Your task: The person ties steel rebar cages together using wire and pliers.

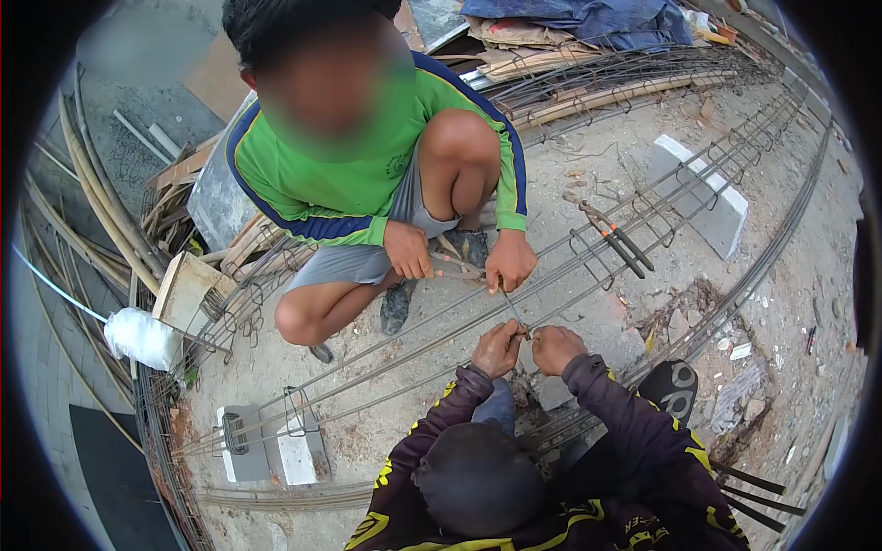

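My left hand (496, 349) is closed, its fingers at the near end of a thin metal stirrup (514, 308) that crosses the long steel rebars (395, 369). Close beside it, my right hand (556, 351) is pinched shut at the same corner. What lies between its fingertips is too small to make out. Across the bars a co-worker in a green shirt (349, 188) squats. One hand of the co-worker (407, 250) holds pincers (457, 270), and the other hand (511, 261) is at the stirrup's far end.
Orange-marked pincers (617, 241) lie across the bars at right. White blocks (703, 195) (299, 456) prop the cage near both ends. A roll of white string (142, 338) stands at left. Scrap wood and mesh (625, 92) lie behind, with rubble (680, 321) at right.
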`<state>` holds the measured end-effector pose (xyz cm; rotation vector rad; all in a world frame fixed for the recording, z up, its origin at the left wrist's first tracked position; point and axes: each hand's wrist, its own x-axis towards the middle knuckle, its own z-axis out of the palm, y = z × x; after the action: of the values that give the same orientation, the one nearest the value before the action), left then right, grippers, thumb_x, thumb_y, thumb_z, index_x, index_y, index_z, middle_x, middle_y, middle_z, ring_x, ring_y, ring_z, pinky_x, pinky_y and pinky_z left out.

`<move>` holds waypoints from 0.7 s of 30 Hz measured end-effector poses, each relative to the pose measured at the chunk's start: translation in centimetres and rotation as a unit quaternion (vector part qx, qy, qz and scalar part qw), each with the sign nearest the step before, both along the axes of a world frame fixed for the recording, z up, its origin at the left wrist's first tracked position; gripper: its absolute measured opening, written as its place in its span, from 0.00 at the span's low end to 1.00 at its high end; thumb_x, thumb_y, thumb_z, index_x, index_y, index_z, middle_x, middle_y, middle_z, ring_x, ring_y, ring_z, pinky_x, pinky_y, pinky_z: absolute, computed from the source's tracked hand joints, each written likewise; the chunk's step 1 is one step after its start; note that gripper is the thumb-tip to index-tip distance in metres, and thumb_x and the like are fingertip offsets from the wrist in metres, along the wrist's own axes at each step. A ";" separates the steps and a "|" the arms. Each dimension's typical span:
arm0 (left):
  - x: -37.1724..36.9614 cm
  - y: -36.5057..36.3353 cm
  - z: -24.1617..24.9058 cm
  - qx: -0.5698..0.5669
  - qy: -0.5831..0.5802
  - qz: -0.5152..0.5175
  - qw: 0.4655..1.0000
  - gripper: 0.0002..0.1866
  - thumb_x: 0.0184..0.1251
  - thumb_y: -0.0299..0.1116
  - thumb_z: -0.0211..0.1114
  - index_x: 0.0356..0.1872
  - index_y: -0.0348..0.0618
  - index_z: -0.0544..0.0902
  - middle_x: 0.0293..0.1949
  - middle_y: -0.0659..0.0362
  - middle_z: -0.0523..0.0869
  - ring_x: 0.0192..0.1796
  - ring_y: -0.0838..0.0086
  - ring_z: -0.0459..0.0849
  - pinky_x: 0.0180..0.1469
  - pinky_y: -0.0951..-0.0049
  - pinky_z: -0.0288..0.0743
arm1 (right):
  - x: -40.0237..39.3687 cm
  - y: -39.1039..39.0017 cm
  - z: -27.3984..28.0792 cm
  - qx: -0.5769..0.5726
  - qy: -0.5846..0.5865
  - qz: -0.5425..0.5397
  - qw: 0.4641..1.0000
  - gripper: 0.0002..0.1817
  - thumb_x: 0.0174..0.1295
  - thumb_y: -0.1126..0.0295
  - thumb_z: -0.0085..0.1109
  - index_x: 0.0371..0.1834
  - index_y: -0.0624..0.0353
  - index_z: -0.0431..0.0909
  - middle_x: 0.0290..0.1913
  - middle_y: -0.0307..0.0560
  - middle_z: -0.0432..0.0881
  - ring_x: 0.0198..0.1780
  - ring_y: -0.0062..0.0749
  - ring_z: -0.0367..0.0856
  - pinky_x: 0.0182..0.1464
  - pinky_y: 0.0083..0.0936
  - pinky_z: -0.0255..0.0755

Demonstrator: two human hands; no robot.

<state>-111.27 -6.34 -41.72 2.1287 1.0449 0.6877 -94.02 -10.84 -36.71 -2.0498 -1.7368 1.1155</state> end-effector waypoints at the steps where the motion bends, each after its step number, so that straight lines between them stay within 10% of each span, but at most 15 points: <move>1: -0.1 0.0 -0.1 0.002 -0.009 -0.007 1.000 0.07 0.61 0.20 0.58 0.41 0.35 0.76 0.36 0.43 0.83 0.40 0.46 0.84 0.41 0.60 0.76 | 0.0 0.3 0.5 -0.004 -0.023 0.019 1.000 0.15 0.60 0.63 0.55 0.43 0.60 0.85 0.45 0.64 0.84 0.51 0.56 0.82 0.54 0.43 0.75; 21: -1.1 1.0 -1.1 -0.169 -0.092 -0.042 0.980 0.16 0.48 0.16 0.50 0.42 0.32 0.74 0.41 0.41 0.86 0.49 0.52 0.87 0.51 0.62 0.78 | -2.8 1.1 0.4 0.135 -0.096 0.048 0.985 0.10 0.53 0.69 0.61 0.38 0.61 0.84 0.39 0.57 0.86 0.43 0.51 0.86 0.46 0.41 0.79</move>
<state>-112.34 -5.34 -42.80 1.7707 0.8945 0.6053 -96.80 -9.73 -36.36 -1.9770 -1.9715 0.6774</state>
